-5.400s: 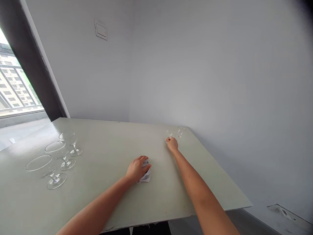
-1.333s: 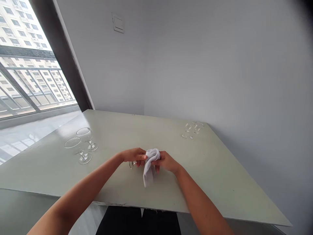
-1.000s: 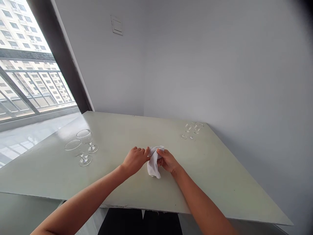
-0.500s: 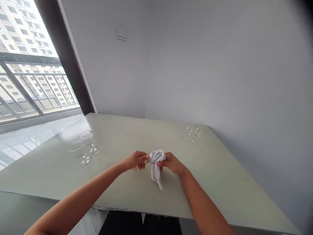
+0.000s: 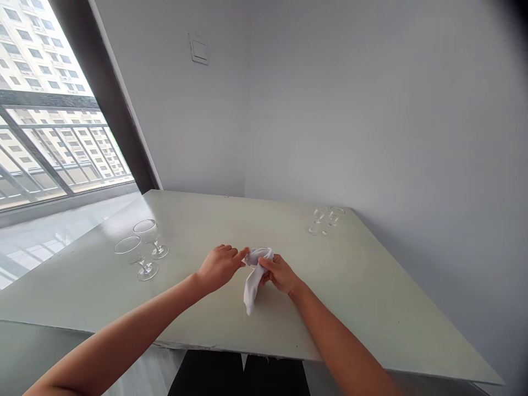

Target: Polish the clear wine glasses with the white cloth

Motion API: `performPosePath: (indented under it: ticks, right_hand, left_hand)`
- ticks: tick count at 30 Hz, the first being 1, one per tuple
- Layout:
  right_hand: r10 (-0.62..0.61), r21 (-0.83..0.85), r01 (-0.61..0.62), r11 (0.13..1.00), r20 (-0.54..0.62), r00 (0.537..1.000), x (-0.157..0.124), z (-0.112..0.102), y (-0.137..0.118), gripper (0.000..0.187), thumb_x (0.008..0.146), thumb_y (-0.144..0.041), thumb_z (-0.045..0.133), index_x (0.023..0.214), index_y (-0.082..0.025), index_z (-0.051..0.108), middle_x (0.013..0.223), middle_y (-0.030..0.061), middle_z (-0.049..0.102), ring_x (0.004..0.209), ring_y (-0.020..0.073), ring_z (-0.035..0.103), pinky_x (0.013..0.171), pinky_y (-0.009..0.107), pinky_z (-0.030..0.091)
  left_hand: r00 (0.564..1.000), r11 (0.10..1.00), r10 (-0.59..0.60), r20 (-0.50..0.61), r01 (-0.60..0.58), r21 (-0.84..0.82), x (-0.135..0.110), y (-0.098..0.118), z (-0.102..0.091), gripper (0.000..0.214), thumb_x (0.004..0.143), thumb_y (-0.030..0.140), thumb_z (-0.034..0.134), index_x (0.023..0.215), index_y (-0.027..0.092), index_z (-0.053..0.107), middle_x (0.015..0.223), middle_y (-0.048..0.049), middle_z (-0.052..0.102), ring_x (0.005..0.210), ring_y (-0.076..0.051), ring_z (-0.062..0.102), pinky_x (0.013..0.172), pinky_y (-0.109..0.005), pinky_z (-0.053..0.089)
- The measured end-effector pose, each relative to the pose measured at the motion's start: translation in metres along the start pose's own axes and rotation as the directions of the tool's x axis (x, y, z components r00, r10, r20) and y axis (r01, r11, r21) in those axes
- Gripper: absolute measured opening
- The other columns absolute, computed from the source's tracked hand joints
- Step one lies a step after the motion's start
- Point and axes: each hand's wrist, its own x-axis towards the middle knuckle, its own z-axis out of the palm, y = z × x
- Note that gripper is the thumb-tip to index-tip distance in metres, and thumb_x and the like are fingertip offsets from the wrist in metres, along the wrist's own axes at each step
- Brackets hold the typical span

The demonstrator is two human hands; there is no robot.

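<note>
Pale tbl point(image 5: 355, 308), 2 glasses point(image 5: 144, 267) L, more glasses point(image 5: 317, 216) far R.

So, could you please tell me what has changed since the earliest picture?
The right hand has drawn back from the far right corner and now grips the white cloth, which lay under the left hand on the table and is now up between both. One of three glasses on the left was taken, apparently into the cloth, leaving two stemmed glasses. Those and the far glasses stay standing.
</note>
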Motion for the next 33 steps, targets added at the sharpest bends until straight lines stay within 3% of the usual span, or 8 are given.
performPosePath:
  ticks: [4,7,10,15,19,23,28,33]
  right_hand:
    - [-0.035,-0.233,0.068,0.970,0.142,0.989,-0.011,0.000,-0.012,0.026,0.074,-0.040,0.062,0.069,-0.015,0.062,0.064,0.0011,0.061,0.060,0.0144,0.058,0.058,0.027,0.047]
    - [-0.047,-0.445,0.171,0.879,0.277,0.960,-0.017,0.003,-0.015,0.017,0.072,-0.032,0.065,0.072,-0.016,0.062,0.066,-0.0016,0.058,0.064,0.0125,0.054,0.061,0.025,0.044]
    - [-0.106,-0.635,0.345,0.691,0.383,0.918,-0.017,0.008,-0.013,0.008,0.075,-0.025,0.062,0.074,-0.017,0.063,0.073,-0.0001,0.061,0.068,0.0127,0.055,0.063,0.024,0.043]
    - [-0.251,-0.767,0.483,0.423,0.413,0.875,-0.012,0.000,-0.015,0.017,0.080,-0.015,0.050,0.081,-0.020,0.066,0.085,0.0012,0.067,0.079,0.0155,0.060,0.070,0.025,0.045]
    - [-0.411,-0.888,0.342,0.309,0.199,0.890,-0.011,-0.026,-0.023,0.035,0.078,-0.008,0.045,0.104,-0.024,0.062,0.100,0.0017,0.066,0.089,0.0179,0.060,0.077,0.030,0.045]
    - [-0.660,-0.983,0.147,0.106,0.041,0.751,-0.010,-0.036,-0.024,0.039,0.080,-0.012,0.044,0.115,-0.023,0.057,0.107,0.0050,0.065,0.102,0.0229,0.056,0.089,0.041,0.039]
    - [-0.596,-0.943,0.298,-0.150,0.326,0.733,-0.008,-0.001,-0.014,0.054,0.083,-0.042,0.048,0.132,-0.020,0.041,0.130,0.0085,0.048,0.122,0.0301,0.038,0.104,0.053,0.016]
    - [-0.577,-0.942,0.329,0.069,0.231,0.783,-0.004,0.018,-0.009,0.036,0.086,-0.024,0.043,0.120,-0.021,0.053,0.116,0.0065,0.059,0.107,0.0240,0.049,0.098,0.043,0.031]
  left_hand:
    - [0.936,0.807,-0.089,0.342,0.268,-0.526,-0.002,-0.007,-0.016,0.035,0.082,0.042,0.046,0.109,0.023,0.057,0.062,0.0012,0.056,0.058,-0.013,0.048,0.056,-0.025,0.035]
    - [0.783,0.412,0.185,0.594,0.487,-0.770,-0.007,-0.021,-0.016,0.034,0.078,0.048,0.051,0.082,0.014,0.059,0.051,0.0026,0.047,0.047,-0.009,0.041,0.047,-0.022,0.032]
    - [0.688,0.136,0.341,0.640,0.638,-0.758,-0.014,-0.035,-0.004,0.033,0.074,0.045,0.057,0.064,0.014,0.051,0.047,0.0018,0.044,0.041,-0.009,0.040,0.040,-0.022,0.029]
    - [0.689,-0.076,0.368,0.625,0.692,-0.718,-0.019,-0.045,0.014,0.031,0.076,0.040,0.055,0.085,0.010,0.060,0.044,0.0033,0.041,0.037,-0.008,0.036,0.038,-0.022,0.031]
    - [0.742,-0.112,0.213,0.636,0.665,-0.738,-0.013,-0.044,0.011,0.043,0.077,0.042,0.054,0.103,0.009,0.059,0.046,0.0042,0.039,0.041,-0.008,0.037,0.041,-0.021,0.031]
    - [0.802,0.035,-0.136,0.582,0.591,-0.806,-0.003,-0.037,0.007,0.042,0.077,0.046,0.052,0.103,0.014,0.057,0.051,0.0041,0.042,0.045,-0.008,0.038,0.046,-0.022,0.033]
    - [0.836,0.564,-0.365,0.410,0.549,-0.617,0.005,-0.009,0.009,0.020,0.075,0.035,0.051,0.082,0.018,0.060,0.056,0.0020,0.052,0.049,-0.010,0.043,0.049,-0.023,0.031]
    - [0.961,0.950,-0.226,0.161,0.254,-0.182,-0.001,0.022,0.009,0.013,0.077,0.025,0.047,0.070,0.018,0.055,0.058,-0.0014,0.055,0.054,-0.015,0.050,0.051,-0.025,0.028]
